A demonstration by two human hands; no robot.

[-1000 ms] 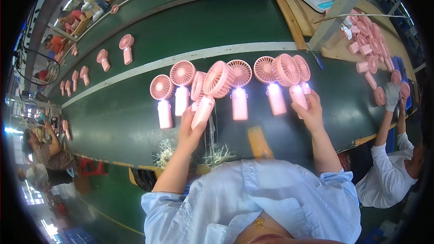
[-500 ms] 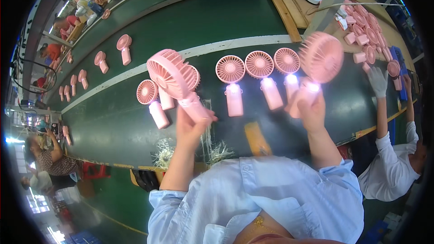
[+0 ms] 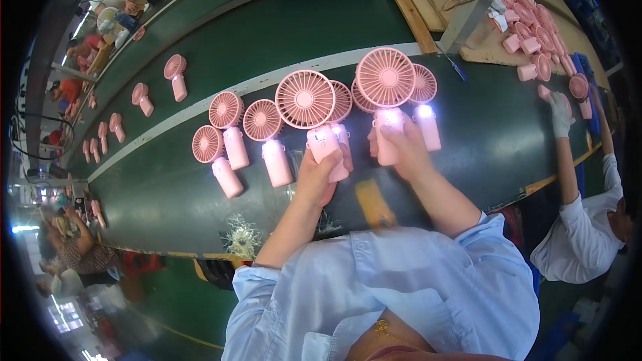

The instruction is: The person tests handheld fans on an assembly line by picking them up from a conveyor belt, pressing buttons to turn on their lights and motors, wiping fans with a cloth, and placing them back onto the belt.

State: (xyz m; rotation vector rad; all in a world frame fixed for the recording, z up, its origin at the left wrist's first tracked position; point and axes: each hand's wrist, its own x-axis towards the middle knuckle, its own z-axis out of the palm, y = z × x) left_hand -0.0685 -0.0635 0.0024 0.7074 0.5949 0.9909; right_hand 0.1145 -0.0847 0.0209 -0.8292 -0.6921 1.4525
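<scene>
My left hand (image 3: 319, 172) grips the handle of a pink handheld fan (image 3: 305, 99), whose round grille faces up toward me. In my right hand (image 3: 409, 149) is another pink handheld fan (image 3: 386, 77), with a bright light glowing at its neck. The two held fans are side by side above the belt. Behind them, partly hidden, lie several more fans, among them a lit fan (image 3: 429, 128) to the right. Left of my left hand, three fans rest on the belt, the nearest to it being a pink fan (image 3: 277, 162).
Along the dark green belt (image 3: 468, 180), more fans trail off to the far left. A heap of pink fans (image 3: 535, 27) covers the board at the back right. There, a co-worker's gloved hand (image 3: 560, 117) holds a pink part. A metal post (image 3: 476, 7) rises beyond the belt.
My hands have come closer together, the left moving right and the right moving left, each with its fan. The left fan has turned its grille to face me. The view has shifted slightly.
</scene>
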